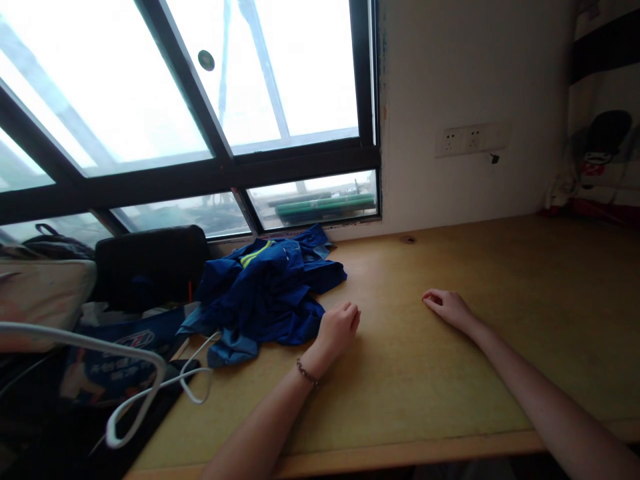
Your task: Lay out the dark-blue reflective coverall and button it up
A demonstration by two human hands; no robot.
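A crumpled blue garment (pixel 265 293) with a yellow-green stripe lies on the wooden table (pixel 450 373) near the window. My left hand (pixel 339 328) rests on the table right beside the garment's edge, its fingers curled loosely with nothing in them. A beaded bracelet circles that wrist. My right hand (pixel 447 308) lies on the bare table further right, apart from the cloth, its fingers curled inward and holding nothing.
A white clothes hanger (pixel 135 393) pokes over the table's left end. Left of the table are a black bag (pixel 150 267), a printed blue bag (pixel 115 360) and a cushion (pixel 40 300). A window runs along the back; a wall socket (pixel 470 139) sits at the right.
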